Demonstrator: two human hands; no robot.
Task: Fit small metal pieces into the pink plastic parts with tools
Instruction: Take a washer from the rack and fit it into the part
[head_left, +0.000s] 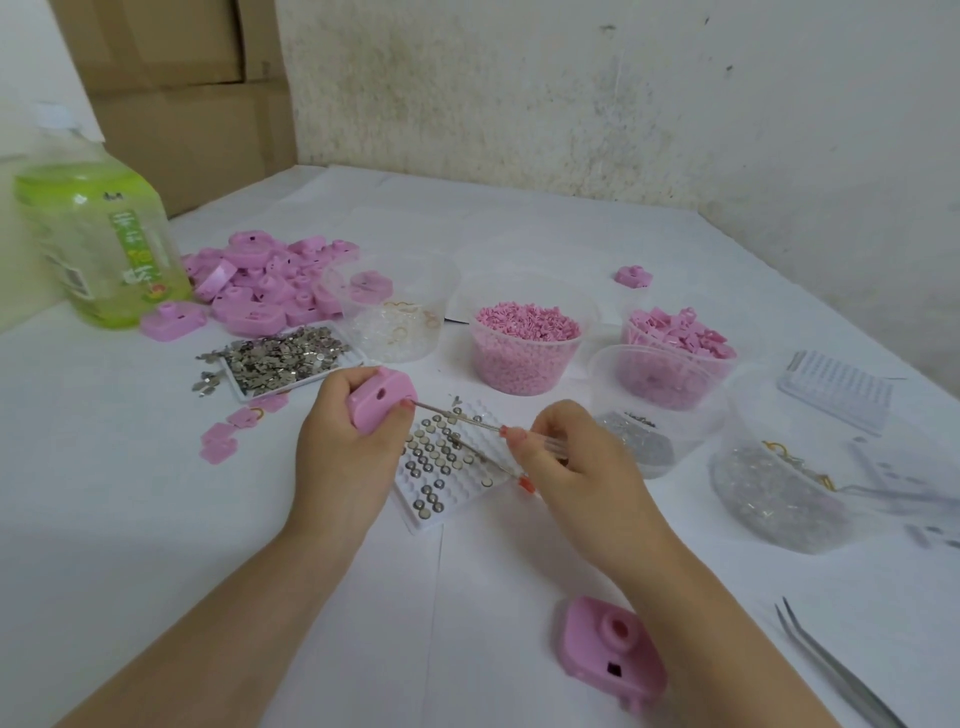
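Left hand: the left hand (348, 457) grips a pink camera-shaped part (382, 402), fingers curled round it, held above the tabletop (156, 519) just left of the grid tray.
Right hand: the right hand (576, 467) pinches the clear handle of a thin metal-shafted tool (457, 418); its tip touches the right edge of the held part. A second thin tool (493, 465) with an orange end lies just under that hand; whether the hand holds it I cannot tell.
Grid tray: a white grid tray (415, 519) between the hands, many of its cells filled with round metal discs (431, 457).
Flat tray: a shallow white tray (244, 397) heaped with small silvery metal pieces (285, 361), some spilled off its left edge.
Clear tubs, left to right: a tub (441, 270) with clear and gold rings; a tub (524, 374) full of pink granules; a tub (727, 364) of pink clips behind one (608, 364) with darker pink contents; two tubs (670, 457) (727, 467) with silvery bits, too blurred to name.
Loose pink parts: a pile (270, 280) at the back left; one part (613, 644) lying near the right forearm.
Other: tweezers (841, 670) at lower right; a green bottle (98, 244) at far left.
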